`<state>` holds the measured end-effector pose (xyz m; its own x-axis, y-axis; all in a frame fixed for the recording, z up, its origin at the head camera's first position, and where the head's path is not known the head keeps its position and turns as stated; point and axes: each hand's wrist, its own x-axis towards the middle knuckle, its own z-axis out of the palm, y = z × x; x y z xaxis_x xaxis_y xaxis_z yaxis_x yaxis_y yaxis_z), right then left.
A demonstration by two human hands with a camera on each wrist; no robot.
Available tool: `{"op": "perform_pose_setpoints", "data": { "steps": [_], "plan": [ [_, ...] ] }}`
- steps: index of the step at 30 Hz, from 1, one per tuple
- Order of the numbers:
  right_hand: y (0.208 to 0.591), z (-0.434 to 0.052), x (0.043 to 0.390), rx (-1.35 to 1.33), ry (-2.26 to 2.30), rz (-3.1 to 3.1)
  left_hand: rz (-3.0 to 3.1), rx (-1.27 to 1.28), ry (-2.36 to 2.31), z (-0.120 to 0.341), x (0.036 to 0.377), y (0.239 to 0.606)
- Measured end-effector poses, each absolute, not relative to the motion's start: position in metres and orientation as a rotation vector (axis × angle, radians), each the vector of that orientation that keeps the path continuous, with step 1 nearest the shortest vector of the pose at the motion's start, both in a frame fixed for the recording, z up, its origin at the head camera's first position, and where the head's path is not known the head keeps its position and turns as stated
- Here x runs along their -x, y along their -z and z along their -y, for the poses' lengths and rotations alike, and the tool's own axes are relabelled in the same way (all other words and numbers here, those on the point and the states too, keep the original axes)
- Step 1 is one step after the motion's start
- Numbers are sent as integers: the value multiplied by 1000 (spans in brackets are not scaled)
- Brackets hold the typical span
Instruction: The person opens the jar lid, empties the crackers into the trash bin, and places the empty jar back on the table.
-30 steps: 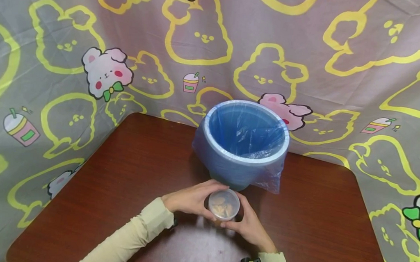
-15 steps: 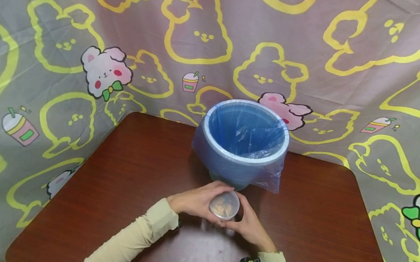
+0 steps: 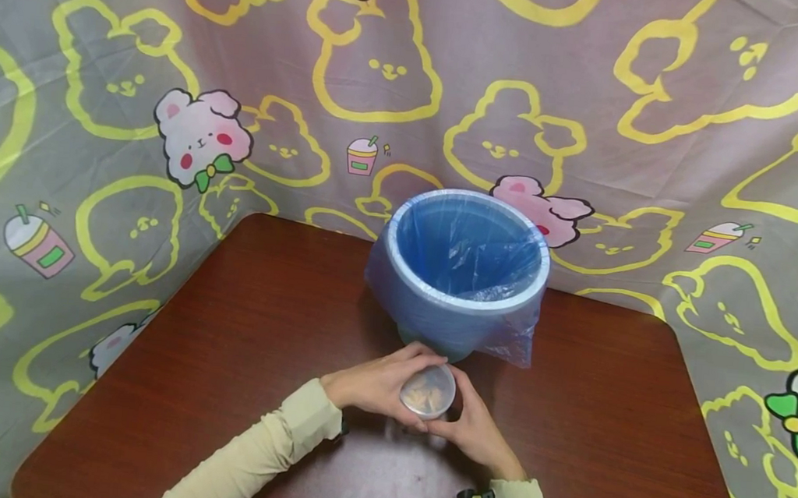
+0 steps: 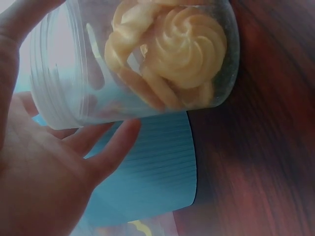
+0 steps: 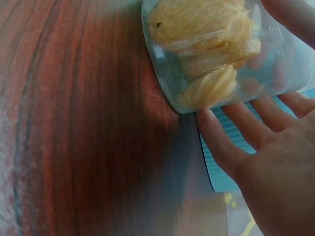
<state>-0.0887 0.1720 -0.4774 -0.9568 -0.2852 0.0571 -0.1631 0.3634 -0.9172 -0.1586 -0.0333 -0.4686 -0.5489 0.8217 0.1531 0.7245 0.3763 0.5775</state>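
Cartoon-printed cloth hangs behind a dark wooden desk (image 3: 238,330). Fingers (image 4: 110,147) of the left hand (image 3: 377,384) and the right hand (image 3: 472,427) curl around a small clear jar (image 3: 427,389), holding it between them just above the desk. Inside lie pale swirled cookies (image 4: 184,44); the jar seems to have no lid. Just beyond stands a blue bin (image 3: 463,274) lined with a blue bag.

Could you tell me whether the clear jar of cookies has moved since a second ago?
Yes, slightly: the jar has shifted up the head view toward the blue bin, and its mouth now tips toward it.
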Motion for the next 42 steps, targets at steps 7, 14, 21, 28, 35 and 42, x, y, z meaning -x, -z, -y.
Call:
{"op": "perform_pose_setpoints", "data": {
  "steps": [7,14,21,28,35,42],
  "plan": [
    [475,-171,87,383,1631,-2541,-2481,-1383,-900,31,157,468],
    [474,-171,86,384,1625,-2551,-2494,-1386,-891,30,157,469],
    [476,-172,88,397,1619,-2538,-2512,-1404,-895,30,157,470],
    [498,-177,94,405,1634,-2538,-2508,-1407,-889,32,157,472],
    [511,-180,97,422,1674,-2513,-2489,-1410,-916,34,157,471],
    [509,-179,97,385,1683,-2499,-2479,-1363,-930,37,157,471]
  ]
}}
